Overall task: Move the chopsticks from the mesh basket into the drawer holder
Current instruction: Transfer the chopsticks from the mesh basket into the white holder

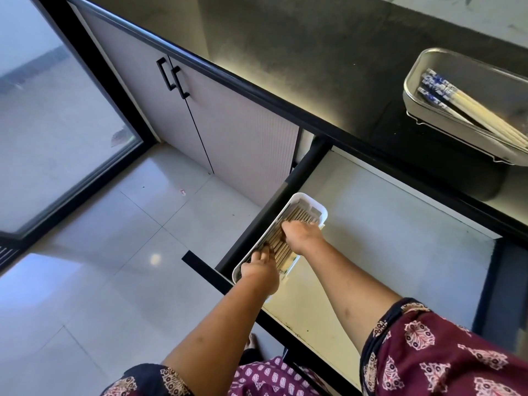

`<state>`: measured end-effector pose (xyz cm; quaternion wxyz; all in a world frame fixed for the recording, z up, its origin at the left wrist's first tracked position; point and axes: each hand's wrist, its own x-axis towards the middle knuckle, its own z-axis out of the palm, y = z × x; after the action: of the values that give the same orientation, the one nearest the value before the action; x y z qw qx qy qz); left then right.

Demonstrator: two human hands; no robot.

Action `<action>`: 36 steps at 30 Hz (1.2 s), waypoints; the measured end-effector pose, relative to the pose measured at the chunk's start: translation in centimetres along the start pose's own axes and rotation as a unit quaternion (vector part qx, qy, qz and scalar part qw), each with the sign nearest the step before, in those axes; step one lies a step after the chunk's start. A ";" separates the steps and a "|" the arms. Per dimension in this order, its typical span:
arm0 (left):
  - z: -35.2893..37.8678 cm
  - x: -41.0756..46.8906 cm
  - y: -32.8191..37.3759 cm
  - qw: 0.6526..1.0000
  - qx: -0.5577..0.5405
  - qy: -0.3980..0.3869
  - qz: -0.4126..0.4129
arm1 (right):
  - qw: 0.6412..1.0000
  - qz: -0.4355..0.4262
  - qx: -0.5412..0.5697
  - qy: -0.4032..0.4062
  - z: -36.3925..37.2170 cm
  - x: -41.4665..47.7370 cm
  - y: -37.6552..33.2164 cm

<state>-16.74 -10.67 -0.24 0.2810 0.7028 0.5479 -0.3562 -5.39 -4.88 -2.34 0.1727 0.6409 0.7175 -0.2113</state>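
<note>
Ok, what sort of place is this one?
Most likely a home kitchen: a dark countertop carries a mesh basket of chopsticks, cabinet doors stand below it, and an open drawer holds a white holder with more chopsticks.

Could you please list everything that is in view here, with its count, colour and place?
mesh basket: one, silver, on black counter, far right
chopsticks in basket: several, pale with blue ends, inside it
drawer: one, pale inside, pulled open
drawer holder: one, white, drawer's left side
chopsticks in holder: many, tan, side by side
cabinet doors: two, grey, black handles, left
left hand: one, on chopsticks, holder's near end
right hand: one, on chopsticks, farther along
</note>
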 end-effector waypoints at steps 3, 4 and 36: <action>0.0 0.0 0.1 1.000 -0.009 0.020 -0.011 | 1.000 0.008 -0.015 0.000 -0.2 0.2 -0.4; 0.0 0.0 0.2 0.999 -0.014 0.028 -0.017 | 1.000 0.007 -0.013 -0.001 -0.2 0.2 -0.6; -0.3 0.0 0.6 0.997 -0.013 0.077 -0.018 | 0.991 0.117 -0.014 0.058 0.4 0.3 -1.6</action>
<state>-16.13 -10.56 -0.07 0.2404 0.7145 0.5850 -0.2991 -6.99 -4.93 -2.71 0.1626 0.7289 0.6496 -0.1421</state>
